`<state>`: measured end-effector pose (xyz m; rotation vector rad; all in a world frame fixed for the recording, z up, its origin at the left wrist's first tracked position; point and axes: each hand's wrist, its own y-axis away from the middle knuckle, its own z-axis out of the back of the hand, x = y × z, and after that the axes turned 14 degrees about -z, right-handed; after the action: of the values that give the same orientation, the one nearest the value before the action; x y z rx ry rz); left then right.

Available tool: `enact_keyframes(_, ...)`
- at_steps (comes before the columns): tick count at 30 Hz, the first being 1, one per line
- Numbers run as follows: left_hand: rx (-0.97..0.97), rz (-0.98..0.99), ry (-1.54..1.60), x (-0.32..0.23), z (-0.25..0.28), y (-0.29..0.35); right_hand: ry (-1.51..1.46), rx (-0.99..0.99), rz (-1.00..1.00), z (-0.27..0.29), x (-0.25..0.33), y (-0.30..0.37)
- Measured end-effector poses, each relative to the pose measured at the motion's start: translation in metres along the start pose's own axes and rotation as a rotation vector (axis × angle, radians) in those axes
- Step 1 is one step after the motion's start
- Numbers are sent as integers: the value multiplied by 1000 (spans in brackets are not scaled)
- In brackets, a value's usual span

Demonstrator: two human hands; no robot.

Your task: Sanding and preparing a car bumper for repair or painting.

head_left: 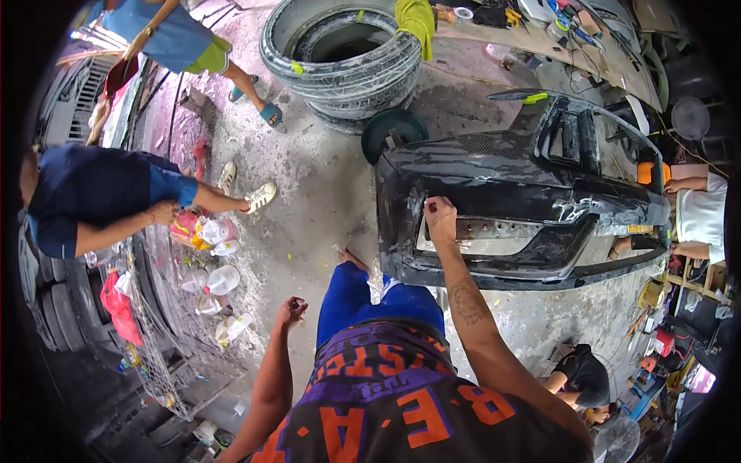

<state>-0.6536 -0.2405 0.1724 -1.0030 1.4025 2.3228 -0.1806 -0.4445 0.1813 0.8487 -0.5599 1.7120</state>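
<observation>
Navy-shirted co-worker (100, 197), far left: one, arm lowered beside the heap of plastic jugs. Co-worker in a grey-blue top and lime shorts (166, 35), upper left: one, standing. Translucent white plastic jugs (222, 279): several, grouped on the floor, well apart from either hand.

Left hand (292, 310) of the wearer: one, bare, fingers curled, low beside the blue trousers (340, 301) and touching no panel; whether a small dark item sat in its fingertips could not be told.

Dusty grey rubber tyres (347, 86): one stack, ahead. Dark green round disc (378, 133): one, just beyond the panel's left end.

Right hand (441, 220) of the wearer: one, arm outstretched, well apart from the left; fingertips drawn together at the left end of the long opening, contents and exact contact unclear. Glossy black door-shaped panel with scuffed grey patches (478, 185): one, ahead and to the right, long axis running crosswise, left end nearest the body. Right hand was clearly the nearer.

White-shirted co-worker (704, 212): one, hands near the panel's far right end.
</observation>
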Motion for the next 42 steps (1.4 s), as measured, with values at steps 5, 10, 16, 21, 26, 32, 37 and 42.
enact_keyframes(5, 99, -11, -102, -21, 16, -57, 91, -22, -37, -1, 10, 1)
enact_keyframes(10, 255, -75, -182, -58, 26, -149, -157, 109, -391, 23, 20, 40)
enact_keyframes(16, 419, -327, -363, -106, 14, -324, -43, -299, -665, 50, -3, 44)
enact_keyframes(21, 362, -673, -365, -186, -35, -471, -122, -580, -508, 33, -76, 27)
enact_keyframes(26, 434, -638, -381, -244, -132, -563, 13, -492, -774, 47, -79, 54)
enact_keyframes(32, 474, -857, -535, -231, -144, -708, 31, -427, -992, 22, -11, 43)
enact_keyframes(37, 748, -1244, -678, -259, -297, -699, 289, 131, -754, 38, 68, 90)
enact_keyframes(42, 787, -1722, -1309, -223, -320, -756, 17, 272, -924, -36, 32, 102)
